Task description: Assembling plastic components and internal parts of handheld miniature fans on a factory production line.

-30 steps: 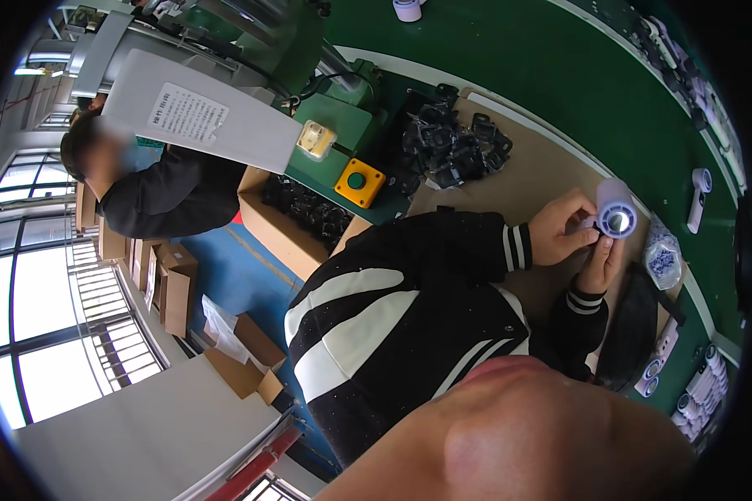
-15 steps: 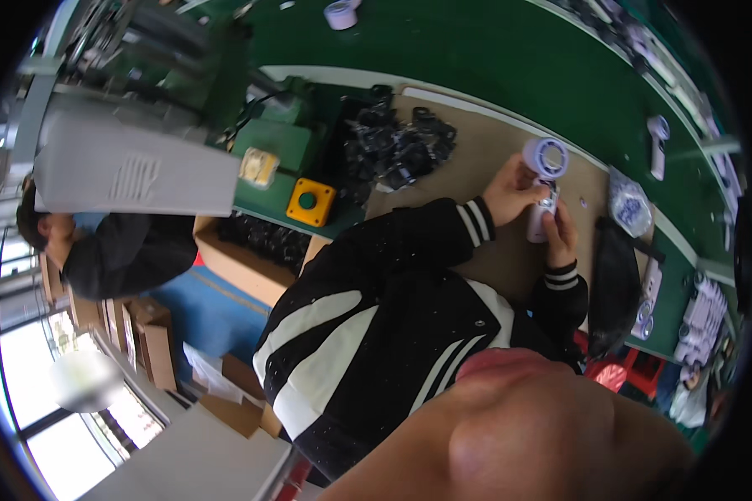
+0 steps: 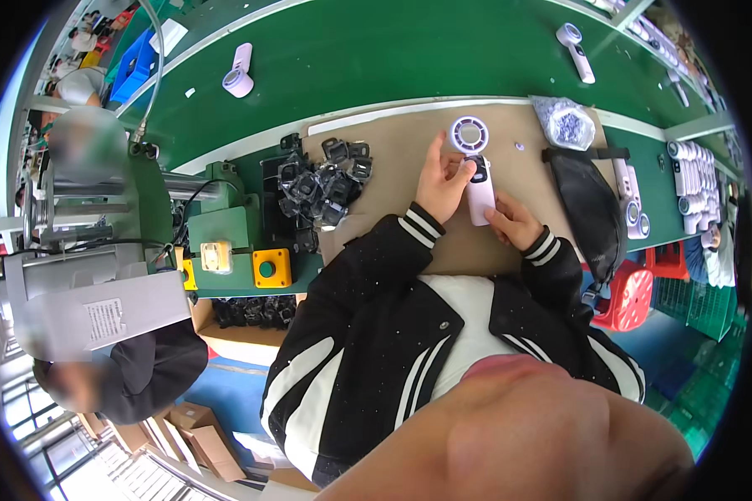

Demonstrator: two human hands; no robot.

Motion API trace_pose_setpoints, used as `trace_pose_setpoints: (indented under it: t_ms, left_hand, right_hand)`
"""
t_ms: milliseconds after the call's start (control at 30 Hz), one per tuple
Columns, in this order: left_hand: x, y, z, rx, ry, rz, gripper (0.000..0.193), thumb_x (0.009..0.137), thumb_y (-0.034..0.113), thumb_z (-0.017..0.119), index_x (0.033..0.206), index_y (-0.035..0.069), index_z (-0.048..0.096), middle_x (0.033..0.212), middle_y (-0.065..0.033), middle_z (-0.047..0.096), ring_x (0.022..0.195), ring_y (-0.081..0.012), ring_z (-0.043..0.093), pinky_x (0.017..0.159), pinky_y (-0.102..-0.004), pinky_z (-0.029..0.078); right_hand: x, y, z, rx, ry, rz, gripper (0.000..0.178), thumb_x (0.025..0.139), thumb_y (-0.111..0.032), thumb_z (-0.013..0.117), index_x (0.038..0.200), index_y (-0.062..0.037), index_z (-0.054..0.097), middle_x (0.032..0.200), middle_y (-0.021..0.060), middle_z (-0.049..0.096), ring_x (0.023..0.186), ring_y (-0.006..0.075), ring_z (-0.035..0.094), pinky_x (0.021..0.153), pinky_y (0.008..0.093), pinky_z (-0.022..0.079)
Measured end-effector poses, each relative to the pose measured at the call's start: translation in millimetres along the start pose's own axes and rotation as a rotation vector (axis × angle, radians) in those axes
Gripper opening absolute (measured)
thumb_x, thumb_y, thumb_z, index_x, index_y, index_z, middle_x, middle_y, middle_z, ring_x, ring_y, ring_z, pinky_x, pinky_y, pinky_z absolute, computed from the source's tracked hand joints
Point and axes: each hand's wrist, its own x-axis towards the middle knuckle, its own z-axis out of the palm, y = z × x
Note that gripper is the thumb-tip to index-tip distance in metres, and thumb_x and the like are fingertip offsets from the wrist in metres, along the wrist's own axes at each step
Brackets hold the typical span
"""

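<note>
"Handheld fan (image 3: pixel 480 190), just right of centre, above mid-frame. Who has it?"

"Both hands. The left hand (image 3: pixel 443 185) grips the upper handle, thumb at the dark panel; the right hand (image 3: pixel 514 222) grasps its lower end."

"Near them?"

"Brown mat (image 3: pixel 401 159) beneath, a yellow box (image 3: pixel 282 265) at centre-left, a black bag (image 3: pixel 589 204) right of centre, and a heap of black parts (image 3: pixel 322 184) left of the hands."

"Farther off?"

"Clear bag of small pieces (image 3: pixel 566 125), upper right; then, on the green table (image 3: pixel 393 54), one pale fan (image 3: pixel 239 73) upper left, a second fan (image 3: pixel 579 58) upper right. Beyond, a blue crate (image 3: pixel 132 67) near the upper-left corner."
</note>
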Motion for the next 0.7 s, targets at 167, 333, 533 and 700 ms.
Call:
trace_pose_setpoints:
  t_ms: [167, 333, 533, 700]
  left_hand:
    - [-6, -4, -9, 0.944, -0.110, 0.383, 0.079, 0.081, 0.022, 0.069, 0.143, -0.005, 0.028, 0.112, -0.0195, 0.054, 0.108, -0.0348, 0.049, 0.096, -0.0457, 0.041]
    - [-5, 12, -4, 1.025, -0.038, 0.401, 0.076, 0.082, 0.020, 0.068, 0.142, -0.004, 0.029, 0.126, -0.0219, 0.047, 0.110, -0.0369, 0.046, 0.096, -0.0450, 0.040]
    - [-7, 25, 3, 0.697, 0.071, 0.473, 0.077, 0.085, 0.017, 0.067, 0.146, 0.001, 0.023, 0.130, -0.0175, 0.041, 0.111, -0.0248, 0.048, 0.088, -0.0365, 0.043]
    - [-9, 24, 3, 0.647, 0.012, 0.432, 0.076, 0.087, 0.018, 0.067, 0.146, 0.002, 0.022, 0.128, -0.0160, 0.044, 0.110, -0.0234, 0.049, 0.089, -0.0362, 0.043]
  right_hand:
    - [-9, 8, -7, 0.169, -0.036, 0.125, 0.031, 0.098, -0.036, 0.052, 0.101, -0.0043, 0.052, 0.057, 0.0001, 0.047, 0.044, 0.0094, 0.046, 0.040, 0.0243, 0.037]
    - [-7, 5, -15, 0.186, -0.015, 0.236, 0.033, 0.095, -0.032, 0.057, 0.110, -0.0035, 0.051, 0.059, 0.0015, 0.049, 0.040, 0.0099, 0.042, 0.034, 0.0255, 0.032]
    - [19, 13, 14, 0.643, 0.074, -0.348, 0.076, 0.090, -0.005, 0.054, 0.153, -0.0127, 0.011, 0.152, 0.0136, 0.029, 0.132, 0.0281, 0.042, 0.095, 0.0393, 0.045]
    - [24, 3, -4, 0.490, -0.168, -0.199, 0.071, 0.092, -0.003, 0.051, 0.152, -0.0124, 0.016, 0.157, 0.0083, 0.020, 0.143, 0.0258, 0.023, 0.106, 0.0412, 0.035]
